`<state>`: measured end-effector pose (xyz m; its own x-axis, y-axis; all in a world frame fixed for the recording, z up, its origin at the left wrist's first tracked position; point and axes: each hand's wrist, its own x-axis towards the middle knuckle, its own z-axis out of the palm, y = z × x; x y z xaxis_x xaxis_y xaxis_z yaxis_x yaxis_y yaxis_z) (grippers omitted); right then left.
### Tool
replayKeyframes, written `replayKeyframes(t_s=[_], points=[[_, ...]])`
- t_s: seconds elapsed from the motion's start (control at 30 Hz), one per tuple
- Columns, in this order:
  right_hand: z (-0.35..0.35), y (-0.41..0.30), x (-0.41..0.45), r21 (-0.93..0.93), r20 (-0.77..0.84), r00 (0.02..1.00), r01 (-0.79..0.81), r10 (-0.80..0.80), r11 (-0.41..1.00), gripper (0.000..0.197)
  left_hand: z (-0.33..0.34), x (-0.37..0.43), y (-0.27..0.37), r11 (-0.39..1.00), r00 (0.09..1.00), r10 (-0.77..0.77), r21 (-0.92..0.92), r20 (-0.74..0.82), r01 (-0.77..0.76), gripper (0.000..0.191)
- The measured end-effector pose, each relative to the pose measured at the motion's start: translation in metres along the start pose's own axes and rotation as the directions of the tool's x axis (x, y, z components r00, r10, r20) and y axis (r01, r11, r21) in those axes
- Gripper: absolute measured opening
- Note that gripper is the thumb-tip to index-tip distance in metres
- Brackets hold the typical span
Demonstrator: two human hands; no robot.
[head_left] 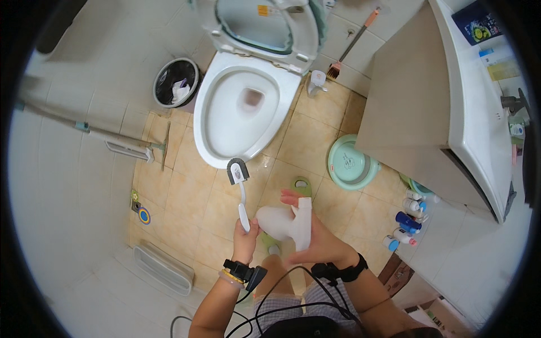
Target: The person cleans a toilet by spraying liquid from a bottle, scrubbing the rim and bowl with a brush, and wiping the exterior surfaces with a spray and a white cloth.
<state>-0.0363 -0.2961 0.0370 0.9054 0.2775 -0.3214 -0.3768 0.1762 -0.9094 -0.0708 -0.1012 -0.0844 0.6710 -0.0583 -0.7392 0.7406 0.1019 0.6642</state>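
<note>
My left hand [246, 240] is closed around the white handle of a toilet brush [238, 171], whose dark bristled head is raised close to the front rim of the toilet bowl. Resting in my right hand [323, 243] is a white plastic toilet-brush holder [279, 223], tipped on its side, with the thumb below it and the fingers partly hidden behind it. The holder's rounded end points towards my left hand. Beyond both hands stands the white toilet [236, 114], its lid and seat raised, with a little dark water at the drain.
A lined waste bin [158, 95] stands left of the toilet. To the right are a green basin [342, 167], a vanity cabinet [405, 105] and several bottles [408, 222]. A floor squeegee [120, 139] leans at left, near a grey plastic tub [162, 270]. Black cables hang between my arms.
</note>
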Motion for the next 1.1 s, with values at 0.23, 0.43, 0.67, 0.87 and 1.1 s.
replayKeyframes(t_s=[0.23, 0.43, 0.67, 0.87, 1.1], points=[[-0.045, -0.036, 0.035, -0.250, 0.033, 0.988, 0.153, -0.149, 0.956, 0.090, 0.056, 0.035, 0.041, 0.994, 0.994, -0.108, 0.012, 0.021, 0.108, 0.017], [-0.070, -0.016, 0.056, -0.383, -0.334, 0.826, 0.321, -0.454, 0.866, 0.036, 0.098, 0.074, 0.066, 0.977, 0.998, 0.022, 0.212, 0.067, -0.036, 0.030], [-0.088, -0.026, 0.068, -0.532, -0.417, 0.760, 0.242, -0.499, 0.812, 0.031, 0.067, 0.154, 0.087, 0.500, 0.953, 0.296, 0.840, 0.062, -0.209, 0.037], [-0.093, -0.022, 0.057, -0.491, -0.519, 0.710, 0.209, -0.476, 0.846, 0.030, 0.073, 0.189, 0.105, 0.550, 0.967, 0.232, 0.807, 0.102, -0.217, 0.032], [-0.096, -0.018, 0.049, -0.524, -0.543, 0.726, 0.100, -0.422, 0.846, 0.032, 0.044, 0.174, 0.105, 0.854, 0.974, -0.226, 0.481, 0.001, 0.197, 0.040]])
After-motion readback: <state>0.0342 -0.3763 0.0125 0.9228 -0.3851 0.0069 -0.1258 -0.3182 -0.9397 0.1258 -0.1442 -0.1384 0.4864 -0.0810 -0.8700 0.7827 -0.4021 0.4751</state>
